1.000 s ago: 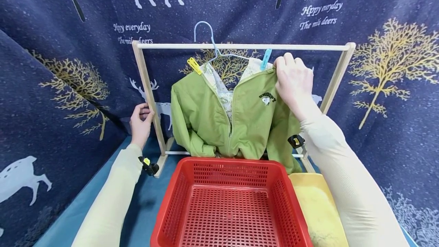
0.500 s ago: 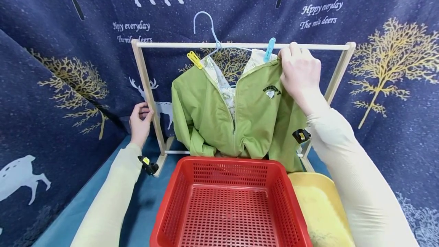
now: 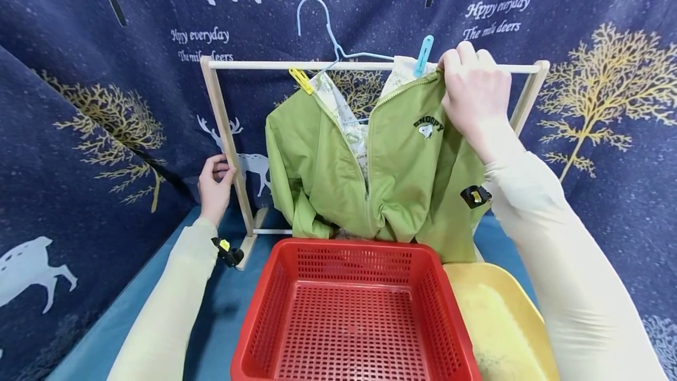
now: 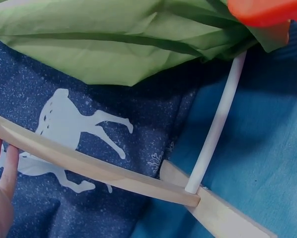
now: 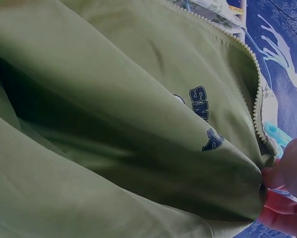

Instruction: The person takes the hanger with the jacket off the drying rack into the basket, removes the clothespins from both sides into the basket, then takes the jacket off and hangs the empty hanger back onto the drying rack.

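Note:
A green zip jacket (image 3: 317, 151) hangs on a light blue wire hanger (image 3: 337, 49), held by a yellow clothespin (image 3: 301, 81) and a blue clothespin (image 3: 424, 56) at the collar. My right hand (image 3: 478, 93) pinches the jacket's shoulder at the right; in the right wrist view thumb and fingers (image 5: 282, 213) close on the cloth near the zipper's top. The hanger's hook rises above the rail (image 3: 254, 65) of a small wooden rack. My left hand (image 3: 215, 187) grips the rack's left post (image 3: 226, 128) partway up. In the left wrist view, its fingers (image 4: 10, 168) lie against that post.
A red perforated basket (image 3: 354, 245) stands in front of the rack, with the jacket's hem right behind its rim. Right of it lies a yellow basin (image 3: 486, 298). Dark blue printed fabric (image 3: 132, 34) covers the walls; a blue cloth (image 3: 217, 310) covers the table.
My right hand has lifted the jacket and hanger upward and slightly right, so the hook and blue clothespin stand higher over the rail. My left hand stays on the post.

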Available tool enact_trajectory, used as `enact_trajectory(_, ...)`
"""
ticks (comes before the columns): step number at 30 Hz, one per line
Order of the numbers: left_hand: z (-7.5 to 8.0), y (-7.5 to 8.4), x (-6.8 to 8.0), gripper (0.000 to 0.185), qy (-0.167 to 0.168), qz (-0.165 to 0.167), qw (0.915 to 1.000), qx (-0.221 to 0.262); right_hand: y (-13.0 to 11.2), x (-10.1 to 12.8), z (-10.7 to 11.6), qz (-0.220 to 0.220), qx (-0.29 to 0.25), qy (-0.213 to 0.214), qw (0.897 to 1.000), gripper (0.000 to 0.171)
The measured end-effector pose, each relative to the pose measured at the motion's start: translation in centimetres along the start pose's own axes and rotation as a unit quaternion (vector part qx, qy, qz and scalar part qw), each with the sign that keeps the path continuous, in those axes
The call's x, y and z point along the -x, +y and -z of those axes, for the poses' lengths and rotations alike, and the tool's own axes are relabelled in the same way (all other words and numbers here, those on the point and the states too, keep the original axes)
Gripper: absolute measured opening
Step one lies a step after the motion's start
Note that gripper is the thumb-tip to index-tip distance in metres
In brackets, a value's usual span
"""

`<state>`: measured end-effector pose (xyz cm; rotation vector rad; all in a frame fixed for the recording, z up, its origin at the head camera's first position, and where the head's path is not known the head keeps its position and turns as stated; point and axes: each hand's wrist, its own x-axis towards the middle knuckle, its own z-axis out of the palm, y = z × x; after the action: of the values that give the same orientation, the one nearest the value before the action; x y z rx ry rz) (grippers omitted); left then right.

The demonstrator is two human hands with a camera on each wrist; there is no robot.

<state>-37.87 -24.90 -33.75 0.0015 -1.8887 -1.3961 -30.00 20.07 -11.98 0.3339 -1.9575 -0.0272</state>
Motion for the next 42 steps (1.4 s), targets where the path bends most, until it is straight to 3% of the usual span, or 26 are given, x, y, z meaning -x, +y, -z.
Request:
enact_trajectory(8, 0.0, -0.1, 0.0, 0.032, -0.001, 0.004, 1.0, 0.002, 0.6, -0.1, 0.9, 0.015, -0.005, -0.002, 1.0, 0.028)
enact_trajectory(16, 0.0, 0.1, -0.2, 0.032, -0.002, 0.01, 0.9999, 0.01, 0.9, -0.1, 2.0, 0.024, -0.009, 0.027, 0.999, 0.029)
enact_trajectory(25, 0.1, 0.2, -0.1, 0.033, 0.0, 0.007, 1.0, 0.002, 1.1, -1.7, 2.4, 0.021, -0.022, 0.037, 0.999, 0.026)
enact_trajectory(35, 0.5, -0.1, -0.5, 0.032, 0.005, -0.005, 1.0, 0.004, 2.1, -4.5, 0.4, -0.004, -0.048, 0.026, 0.998, 0.022)
enact_trajectory(42, 0.6, 0.0, -0.6, 0.033, -0.01, -0.006, 0.9999, -0.006, 2.0, -4.0, -1.9, -0.027, -0.074, 0.02, 0.997, 0.017)
